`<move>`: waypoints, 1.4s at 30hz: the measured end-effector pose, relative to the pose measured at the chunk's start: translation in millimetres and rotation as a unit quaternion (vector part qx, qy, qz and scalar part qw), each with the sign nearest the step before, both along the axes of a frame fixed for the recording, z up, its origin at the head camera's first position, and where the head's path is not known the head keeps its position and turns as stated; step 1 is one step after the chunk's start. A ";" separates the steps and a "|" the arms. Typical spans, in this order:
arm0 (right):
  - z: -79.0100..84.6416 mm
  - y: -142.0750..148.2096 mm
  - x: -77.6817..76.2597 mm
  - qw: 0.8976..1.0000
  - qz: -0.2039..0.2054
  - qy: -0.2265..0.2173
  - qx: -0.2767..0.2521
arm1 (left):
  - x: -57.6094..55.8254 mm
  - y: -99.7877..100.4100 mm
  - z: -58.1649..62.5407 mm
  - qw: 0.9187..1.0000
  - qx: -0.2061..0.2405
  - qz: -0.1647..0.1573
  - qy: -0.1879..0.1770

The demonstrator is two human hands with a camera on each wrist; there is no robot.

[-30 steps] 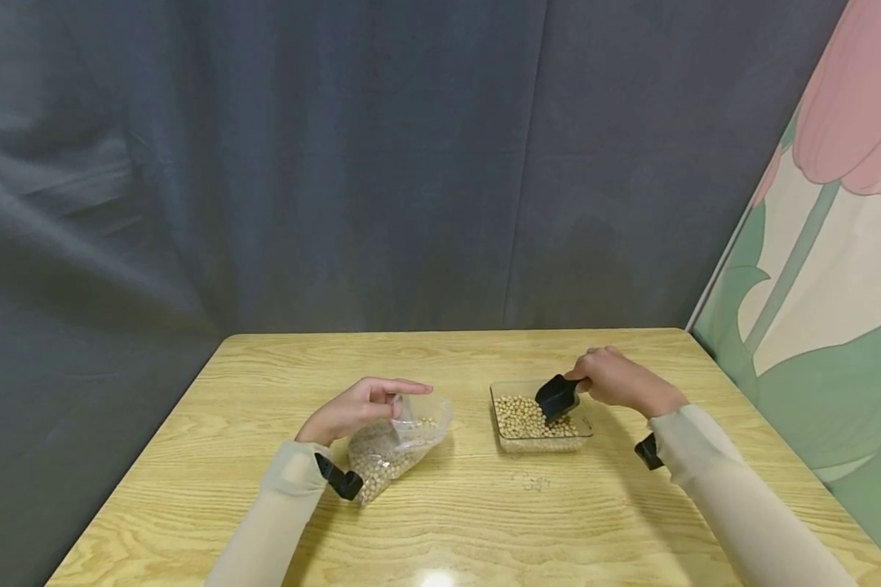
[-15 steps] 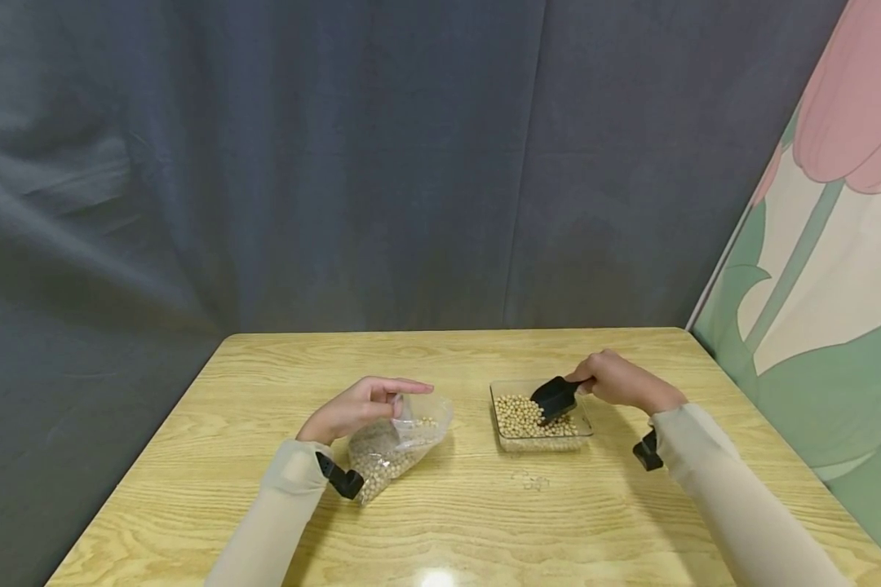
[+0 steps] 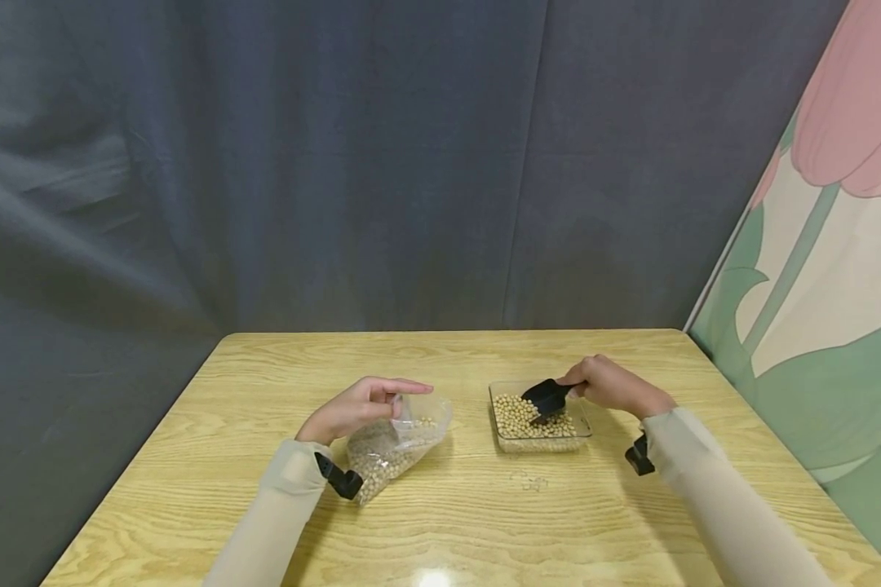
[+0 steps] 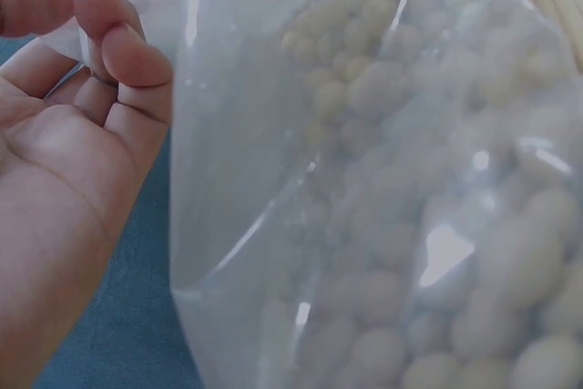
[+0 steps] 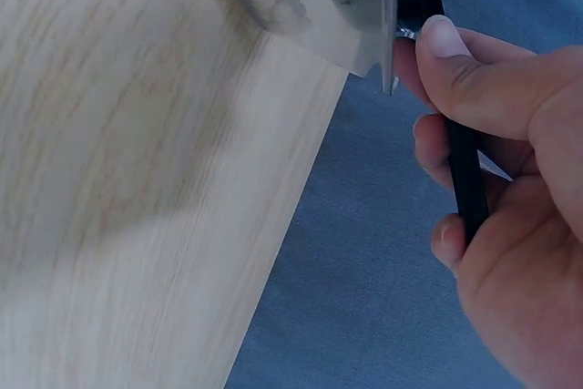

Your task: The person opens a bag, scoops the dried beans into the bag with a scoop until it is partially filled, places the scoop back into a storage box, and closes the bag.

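Note:
My left hand point(image 3: 360, 410) pinches the rim of a clear plastic bag point(image 3: 391, 458) that slumps on the table, partly filled with round yellow beans. In the left wrist view the bag point(image 4: 246, 179) stands with its mouth held up by my curled fingers point(image 4: 137, 56). To the right, a clear rectangular container point(image 3: 543, 446) holds more of the beans point(image 3: 512, 417). My right hand point(image 3: 609, 386) grips a black scoop point(image 3: 546, 396) by its handle, and the scoop's bowl dips into the beans. The right wrist view shows fingers wrapped about the black handle point(image 5: 466, 184).
Both containers stand on a wood-grain table point(image 3: 455, 538). A faint mark point(image 3: 532, 482) shows on the tabletop in front of the clear container. A dark curtain point(image 3: 382, 179) hangs behind, and a flower-patterned panel point(image 3: 837, 326) rises at the right.
My right hand has shifted slightly left, pushing the scoop further across the beans in the container. The left hand and the bag have stayed in place.

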State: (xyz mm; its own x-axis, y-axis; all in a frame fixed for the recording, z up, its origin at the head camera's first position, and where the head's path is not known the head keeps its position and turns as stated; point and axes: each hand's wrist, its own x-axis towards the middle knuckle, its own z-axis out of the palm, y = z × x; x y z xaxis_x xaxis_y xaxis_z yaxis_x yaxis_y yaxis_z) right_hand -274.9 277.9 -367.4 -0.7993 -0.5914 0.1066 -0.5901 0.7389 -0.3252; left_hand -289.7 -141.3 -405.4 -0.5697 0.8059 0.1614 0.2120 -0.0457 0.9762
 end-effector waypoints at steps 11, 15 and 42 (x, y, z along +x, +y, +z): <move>-7.3 -3.4 2.1 1.000 0.008 0.024 -0.004 | 0.6 -0.4 -0.3 1.000 -0.001 0.003 0.006; -12.1 -4.1 2.1 1.000 0.002 0.025 -0.014 | 1.0 -0.7 -0.2 1.000 -0.004 0.005 0.002; -30.7 -8.5 1.9 0.997 0.002 -0.026 -0.072 | -0.8 0.2 -1.5 1.000 -0.005 0.004 0.002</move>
